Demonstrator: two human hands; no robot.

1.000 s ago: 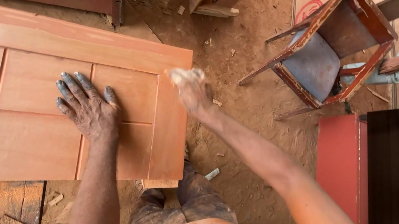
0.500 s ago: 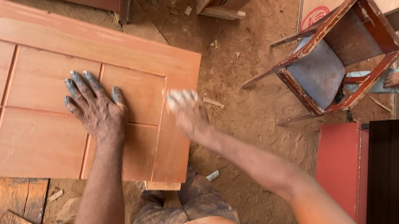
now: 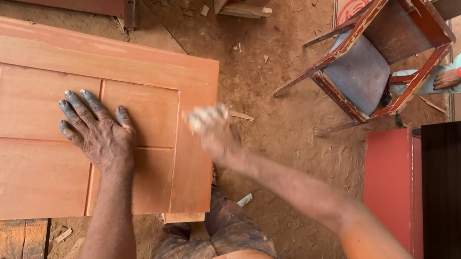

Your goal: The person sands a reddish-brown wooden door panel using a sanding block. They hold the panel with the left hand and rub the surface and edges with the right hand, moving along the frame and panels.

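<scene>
Sawdust floor workshop: panelled wooden door point(image 3: 32, 114) lies flat, my left hand point(image 3: 97, 133) splayed open pinning it, right hand point(image 3: 212, 127) blurred at its end edge, grip unclear; likely mid-sanding, next stroke needs steady bracing.

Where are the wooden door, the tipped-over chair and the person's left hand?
wooden door point(image 3: 43, 175), head view, on a bare lower panel.
tipped-over chair point(image 3: 360, 75), head view, on the grey seat.
left hand point(image 3: 99, 137), head view, on the back of the hand, flat on the door.
</scene>
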